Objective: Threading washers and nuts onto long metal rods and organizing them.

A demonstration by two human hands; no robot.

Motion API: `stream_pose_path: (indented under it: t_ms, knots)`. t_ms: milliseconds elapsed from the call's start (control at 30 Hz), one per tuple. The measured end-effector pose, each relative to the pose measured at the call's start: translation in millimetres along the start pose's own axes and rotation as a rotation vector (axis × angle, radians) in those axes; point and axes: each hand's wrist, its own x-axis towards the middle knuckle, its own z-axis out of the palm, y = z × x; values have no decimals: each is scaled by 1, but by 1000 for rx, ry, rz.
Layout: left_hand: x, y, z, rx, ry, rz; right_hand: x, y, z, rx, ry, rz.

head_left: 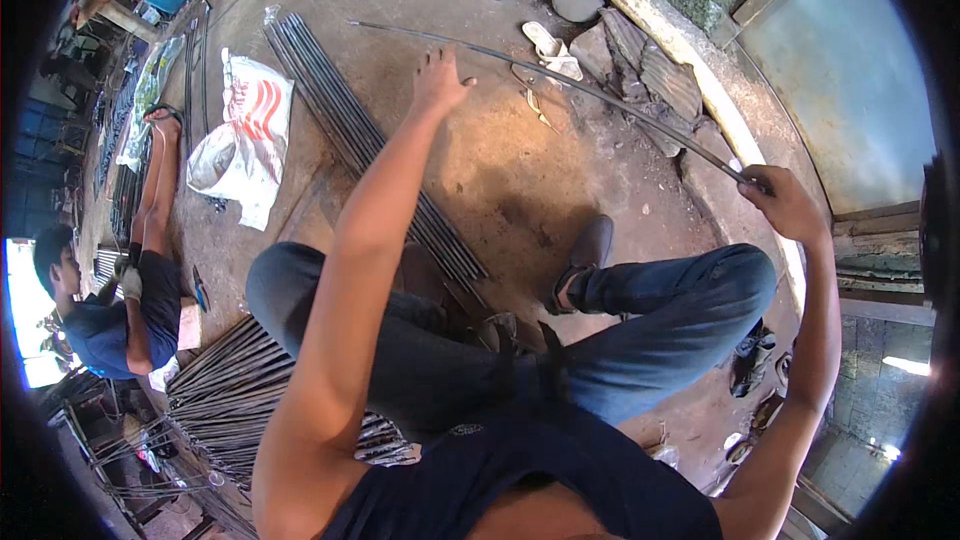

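1. The right hand (785,205) is clamped, fingers and thumb together, on the near end of 1 thin dark rod (600,96).
2. That rod slants over the floor (520,155), from the hand near the floor's right edge toward its far edge.
3. The left hand (440,90) has its fingers and thumb spread apart, palm down, just beside the rod's far half; whether it touches I cannot tell.
4. Under the left forearm, 1 bundle of dark rods (330,95) lies on the floor, running from the far left toward the person's feet.
5. Left of the bundle lies 1 white sack (222,165) with red marks.
6. Beyond the held rod, near the floor's right edge, are pale sandals (545,40) and 1 long pale pole (657,28).
7. At the floor's left edge sits 1 co-worker (110,325) wearing gloves, with pliers (201,290) nearby.
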Motion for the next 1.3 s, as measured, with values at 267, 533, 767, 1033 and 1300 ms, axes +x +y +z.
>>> stream_pose_path:
  t_ms: [267, 533, 767, 1033, 1300]
  knots:
    - [115, -26, 47, 86, -24, 501, 46, 63, -9, -38, 15, 8]
    - [159, 12, 91, 11, -274, 533, 92, 124, 14, -31, 93, 144]
    - [141, 29, 72, 50, -120, 674, 210, 66, 67, -302, 185, -304]
    - [77, 45, -36, 42, 68, 631, 241, 22, 42, -315, 109, -196]
    - [-13, 21, -126, -42, 278, 716, 156, -15, -7, -266, 364, -456]
